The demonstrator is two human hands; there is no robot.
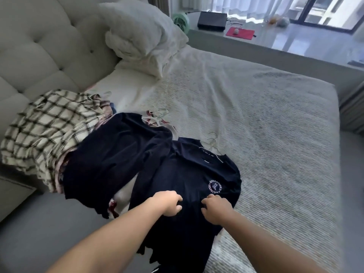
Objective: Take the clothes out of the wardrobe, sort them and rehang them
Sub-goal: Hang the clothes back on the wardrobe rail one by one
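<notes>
Both hands work the lower front of a navy T-shirt (189, 186) that lies on the near part of the bed (266, 119), its collar pointing to the far side and a round white crest on its right chest. The left hand (169, 203) has its fingers curled down into the fabric, bunching a fold; the right hand (214, 209) does the same just beside it, so each grip is pinching cloth, not spread flat. A thin wire hanger (213, 149) seems to sit in the collar, with another hanger loose near it.

To the left a second navy garment (118, 152) overlaps the T-shirt's left edge, and farther left a checked shirt (45, 127) tops a heap against the upholstered headboard (49, 46). A white printed top (153, 120) peeks out beyond the navy pieces.

The step looks like sorting: freeing this shirt from the heap. Doing it well likely means gathering only the top layer, since dark on dark hides where one garment ends. Lifting from the hem with both hands risks the hanger slipping out of the neck, so taking the shirt nearer the shoulders would keep it hung. Pulling toward the right, onto the bare bedspread, should separate it without dragging its neighbour.
</notes>
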